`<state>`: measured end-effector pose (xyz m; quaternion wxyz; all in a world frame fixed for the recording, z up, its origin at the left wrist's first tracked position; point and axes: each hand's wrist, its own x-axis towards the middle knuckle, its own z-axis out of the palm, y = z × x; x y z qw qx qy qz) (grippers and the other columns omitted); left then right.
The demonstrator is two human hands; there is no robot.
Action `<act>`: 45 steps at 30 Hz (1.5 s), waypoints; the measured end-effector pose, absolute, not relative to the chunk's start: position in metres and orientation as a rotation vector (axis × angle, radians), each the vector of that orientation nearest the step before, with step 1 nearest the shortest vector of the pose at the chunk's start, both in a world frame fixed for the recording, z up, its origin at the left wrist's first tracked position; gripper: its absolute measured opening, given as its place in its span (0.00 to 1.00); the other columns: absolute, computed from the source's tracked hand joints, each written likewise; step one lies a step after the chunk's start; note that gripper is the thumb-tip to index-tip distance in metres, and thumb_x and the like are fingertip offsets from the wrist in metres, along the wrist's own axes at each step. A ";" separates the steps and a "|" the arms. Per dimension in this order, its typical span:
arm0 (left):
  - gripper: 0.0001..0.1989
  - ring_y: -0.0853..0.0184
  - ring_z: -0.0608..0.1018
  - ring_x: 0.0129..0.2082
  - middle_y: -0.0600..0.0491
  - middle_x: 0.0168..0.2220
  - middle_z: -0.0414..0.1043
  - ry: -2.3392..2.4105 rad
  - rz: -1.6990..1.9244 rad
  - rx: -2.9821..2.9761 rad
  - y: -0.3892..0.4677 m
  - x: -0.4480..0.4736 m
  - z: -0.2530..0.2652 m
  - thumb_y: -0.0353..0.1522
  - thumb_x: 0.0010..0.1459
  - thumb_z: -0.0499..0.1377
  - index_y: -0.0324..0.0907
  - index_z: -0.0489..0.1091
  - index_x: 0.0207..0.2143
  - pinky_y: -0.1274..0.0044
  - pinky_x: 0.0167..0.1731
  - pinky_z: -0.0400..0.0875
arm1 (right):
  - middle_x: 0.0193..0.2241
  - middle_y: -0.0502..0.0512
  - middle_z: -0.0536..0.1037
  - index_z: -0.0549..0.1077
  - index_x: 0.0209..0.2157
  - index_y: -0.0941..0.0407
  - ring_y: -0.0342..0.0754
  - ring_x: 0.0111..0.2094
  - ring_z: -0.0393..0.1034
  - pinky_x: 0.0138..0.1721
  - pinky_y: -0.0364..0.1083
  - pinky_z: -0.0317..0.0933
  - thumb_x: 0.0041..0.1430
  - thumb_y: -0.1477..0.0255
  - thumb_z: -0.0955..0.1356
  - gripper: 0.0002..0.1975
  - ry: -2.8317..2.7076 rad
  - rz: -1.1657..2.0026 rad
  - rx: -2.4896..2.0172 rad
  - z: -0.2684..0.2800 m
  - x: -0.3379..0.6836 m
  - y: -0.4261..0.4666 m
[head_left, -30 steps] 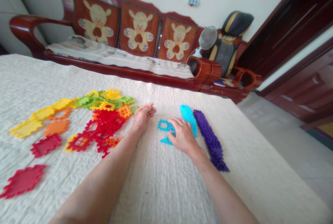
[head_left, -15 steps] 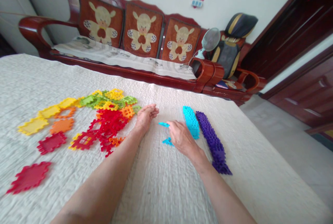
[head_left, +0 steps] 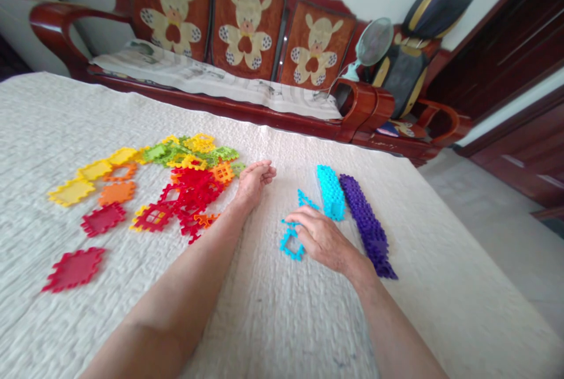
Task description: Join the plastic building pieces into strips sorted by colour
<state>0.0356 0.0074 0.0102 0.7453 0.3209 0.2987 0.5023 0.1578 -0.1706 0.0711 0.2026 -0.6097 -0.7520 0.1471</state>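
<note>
We'd watch the right hand [head_left: 324,237]: fingers bent over the small blue pieces right of centre, tips at a blue sliver [head_left: 288,222]; we can't tell if it's pinching that or just touching. The blue square frame [head_left: 284,245] lies on the near side, up against or partly under the thumb, so if we drag the hand the frame could skid or flip. The blue triangle [head_left: 302,200] sits beyond the fingers, near the blue stack [head_left: 331,194]; knuckles could bump it into the stack. Purple stack [head_left: 365,223] runs just right of that, close to our right wrist [head_left: 359,270], so a wide swing would probably skew it. Left hand [head_left: 256,179] is relaxed, half curled, nothing visible in it, just right of the green piece [head_left: 238,168]; its forearm [head_left: 189,273] passes near the red pile [head_left: 194,194], so a careless pull-back might scatter it. Cloth [head_left: 264,320] looks bumpy: teeth could snag.
</note>
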 end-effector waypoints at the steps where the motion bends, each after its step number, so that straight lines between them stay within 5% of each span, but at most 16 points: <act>1: 0.13 0.67 0.77 0.30 0.51 0.28 0.76 0.653 1.097 0.701 0.007 0.035 0.011 0.35 0.43 0.66 0.39 0.74 0.33 0.74 0.35 0.69 | 0.40 0.57 0.77 0.75 0.40 0.57 0.47 0.44 0.70 0.47 0.47 0.61 0.61 0.77 0.59 0.14 -2.043 0.362 -1.759 0.074 0.160 -0.172; 6: 0.12 0.67 0.76 0.29 0.51 0.27 0.76 0.650 1.083 0.700 0.006 0.034 0.014 0.34 0.43 0.66 0.39 0.75 0.33 0.75 0.34 0.68 | 0.29 0.53 0.76 0.71 0.31 0.56 0.46 0.31 0.71 0.34 0.44 0.58 0.63 0.69 0.61 0.10 -1.866 0.308 -2.197 0.086 0.159 -0.185; 12: 0.12 0.67 0.76 0.29 0.51 0.28 0.76 0.666 1.089 0.707 0.005 0.035 0.014 0.34 0.43 0.66 0.39 0.75 0.33 0.75 0.34 0.68 | 0.35 0.62 0.79 0.69 0.46 0.60 0.56 0.37 0.76 0.35 0.49 0.62 0.61 0.54 0.64 0.23 -1.761 0.293 -2.582 0.069 0.113 -0.191; 24: 0.16 0.67 0.76 0.29 0.51 0.28 0.76 0.668 1.095 0.754 0.007 0.036 0.011 0.37 0.41 0.68 0.38 0.75 0.34 0.76 0.33 0.68 | 0.48 0.65 0.72 0.66 0.50 0.59 0.57 0.45 0.72 0.41 0.52 0.66 0.58 0.59 0.66 0.23 -1.777 0.317 -2.567 0.069 0.098 -0.187; 31: 0.16 0.67 0.77 0.29 0.51 0.28 0.76 0.680 1.090 0.745 0.006 0.036 0.012 0.36 0.41 0.67 0.38 0.75 0.34 0.76 0.33 0.68 | 0.41 0.59 0.72 0.67 0.45 0.54 0.52 0.41 0.71 0.41 0.49 0.65 0.55 0.65 0.67 0.15 -1.797 0.186 -2.359 0.063 0.116 -0.192; 45: 0.16 0.67 0.76 0.29 0.50 0.28 0.76 0.682 1.089 0.741 0.006 0.035 0.012 0.36 0.40 0.68 0.38 0.75 0.33 0.76 0.33 0.68 | 0.43 0.62 0.70 0.65 0.54 0.60 0.56 0.43 0.67 0.41 0.50 0.59 0.60 0.62 0.66 0.25 -1.459 -0.348 -2.583 0.054 0.201 -0.187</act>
